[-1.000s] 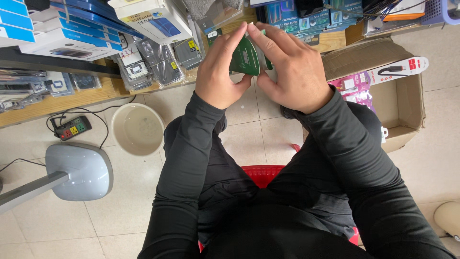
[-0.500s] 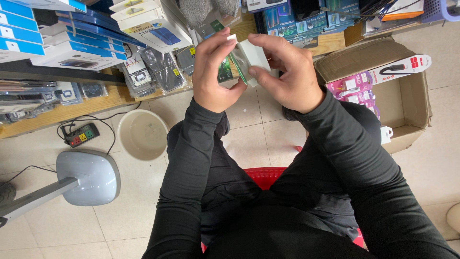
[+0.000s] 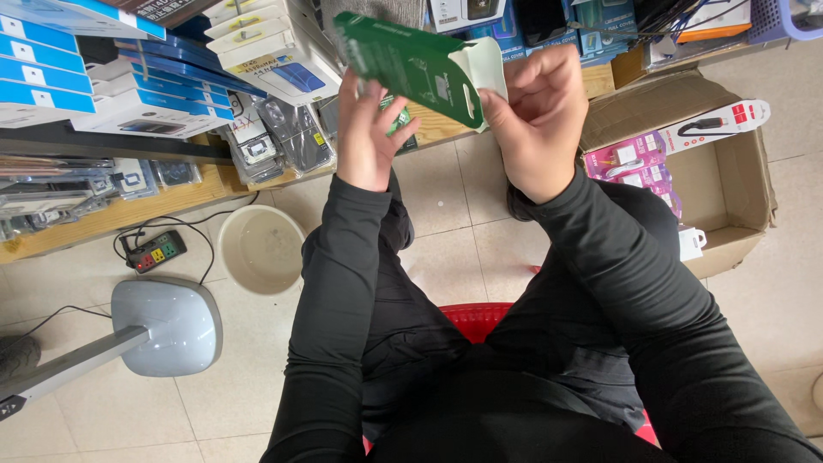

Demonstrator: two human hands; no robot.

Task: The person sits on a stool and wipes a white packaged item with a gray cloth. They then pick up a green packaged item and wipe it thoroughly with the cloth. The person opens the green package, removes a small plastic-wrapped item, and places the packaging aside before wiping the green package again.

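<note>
A flat green retail package (image 3: 410, 64) with a white hanging tab is held up at the top middle of the head view, tilted with its tab end to the right. My right hand (image 3: 538, 116) pinches the white tab end between thumb and fingers. My left hand (image 3: 367, 129) is raised under the package's left part, its fingers curled and touching a second small green item (image 3: 395, 114) behind the package. Both arms are in black sleeves, and I sit on a red stool (image 3: 478, 319).
A low wooden shelf (image 3: 129, 210) at the upper left carries blue and white boxes and clear packets. A cardboard box (image 3: 724, 184) with pink packages stands at the right. On the tiled floor lie a beige bowl (image 3: 260, 249), a power strip (image 3: 156, 251) and a grey fan base (image 3: 165, 326).
The green package has been raised and turned flat, its white tab now showing. My hands have moved apart, the right at the tab end and the left beneath.
</note>
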